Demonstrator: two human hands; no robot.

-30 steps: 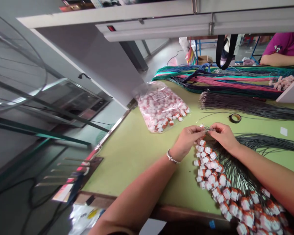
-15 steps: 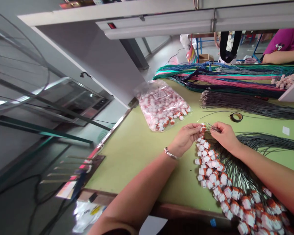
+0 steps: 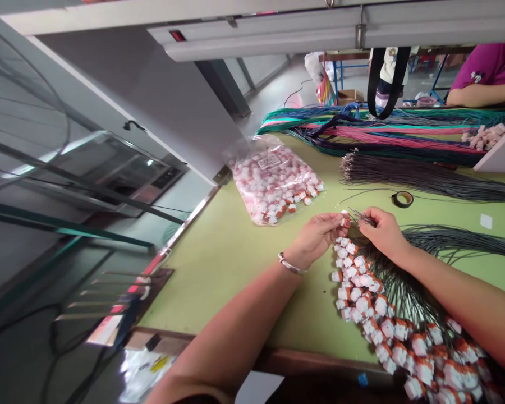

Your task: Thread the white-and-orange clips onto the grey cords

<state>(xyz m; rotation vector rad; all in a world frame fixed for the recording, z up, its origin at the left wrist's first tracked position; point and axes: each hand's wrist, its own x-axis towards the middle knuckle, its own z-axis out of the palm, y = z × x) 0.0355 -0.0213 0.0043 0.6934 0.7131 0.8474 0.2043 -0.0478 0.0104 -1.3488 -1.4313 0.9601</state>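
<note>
My left hand (image 3: pixel 316 238) pinches a small white-and-orange connector housing (image 3: pixel 345 220) between thumb and fingertips. Just right of it, my right hand (image 3: pixel 381 231) is closed on several thin dark wires (image 3: pixel 367 219), their bare tips pointing toward the housing. Whether a wire tip sits inside the housing is too small to tell. Below both hands, a long pile of wired white-and-orange connectors (image 3: pixel 364 303) runs down over the table's front edge. Dark wires (image 3: pixel 404 289) trail from that pile beneath my right forearm.
A clear bag of connectors (image 3: pixel 273 174) lies on the green table (image 3: pixel 219 269). Black tape (image 3: pixel 402 199) and a grey wire bundle (image 3: pixel 404 174) lie behind my right hand. Coloured wires (image 3: pixel 362 132) run along the back. A person in a purple sleeve (image 3: pixel 483 70) sits beyond.
The whole view has shifted slightly. Both hands stay close together in nearly the same place, and the held housing looks turned a little, with its orange face showing more.
</note>
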